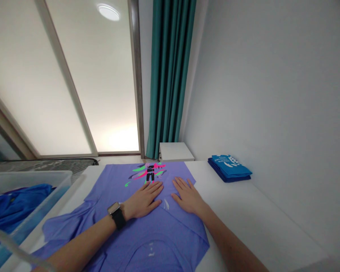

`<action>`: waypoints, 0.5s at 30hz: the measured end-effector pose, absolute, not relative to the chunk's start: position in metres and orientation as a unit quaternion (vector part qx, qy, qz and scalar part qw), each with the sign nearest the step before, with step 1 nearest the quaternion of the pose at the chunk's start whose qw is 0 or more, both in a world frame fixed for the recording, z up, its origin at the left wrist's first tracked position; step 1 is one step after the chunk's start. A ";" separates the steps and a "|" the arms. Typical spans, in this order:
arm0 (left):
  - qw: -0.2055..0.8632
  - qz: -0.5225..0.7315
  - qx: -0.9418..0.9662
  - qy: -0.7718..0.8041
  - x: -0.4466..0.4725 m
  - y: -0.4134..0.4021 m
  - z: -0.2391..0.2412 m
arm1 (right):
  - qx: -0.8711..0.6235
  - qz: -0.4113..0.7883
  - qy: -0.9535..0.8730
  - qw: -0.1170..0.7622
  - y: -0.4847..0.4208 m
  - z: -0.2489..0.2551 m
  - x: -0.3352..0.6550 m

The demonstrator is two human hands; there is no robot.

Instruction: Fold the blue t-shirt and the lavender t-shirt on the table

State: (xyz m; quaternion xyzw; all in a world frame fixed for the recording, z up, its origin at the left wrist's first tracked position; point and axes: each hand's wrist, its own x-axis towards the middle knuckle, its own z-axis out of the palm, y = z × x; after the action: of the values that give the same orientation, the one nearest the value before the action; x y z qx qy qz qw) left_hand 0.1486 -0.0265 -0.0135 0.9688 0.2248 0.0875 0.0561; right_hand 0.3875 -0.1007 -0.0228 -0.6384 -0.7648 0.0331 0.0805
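A purple T-shirt point(158, 226) lies spread on a white table, its neckline towards me and its printed far end reaching the table's back edge. Pink, green and black shapes make up the print. My left hand point(144, 199), with a watch on the wrist, rests flat on the shirt just below the print. Flat on the cloth to the right, beyond a small white logo, is my right hand point(187, 195), fingers slightly spread. Neither hand grips the fabric. On the left, the sleeve point(68, 223) lies creased; the right side looks folded in or straighter.
Folded blue shirts point(229, 168) are stacked at the right by the wall. A clear plastic bin point(65, 177) with blue clothes point(19, 204) stands at the left. Past the table are a small white cabinet point(175, 152), a green curtain point(171, 75) and frosted sliding doors point(96, 83).
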 end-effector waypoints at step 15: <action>0.116 0.191 0.942 0.250 0.143 -0.028 -0.012 | -0.569 0.054 -0.816 0.087 -0.111 -0.013 0.351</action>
State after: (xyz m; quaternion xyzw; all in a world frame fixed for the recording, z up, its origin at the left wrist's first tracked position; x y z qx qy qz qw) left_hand 0.1428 -0.0278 -0.0117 0.9422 0.2496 0.1911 0.1155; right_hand 0.3512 -0.1108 -0.0135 -0.5692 -0.8158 0.0537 0.0870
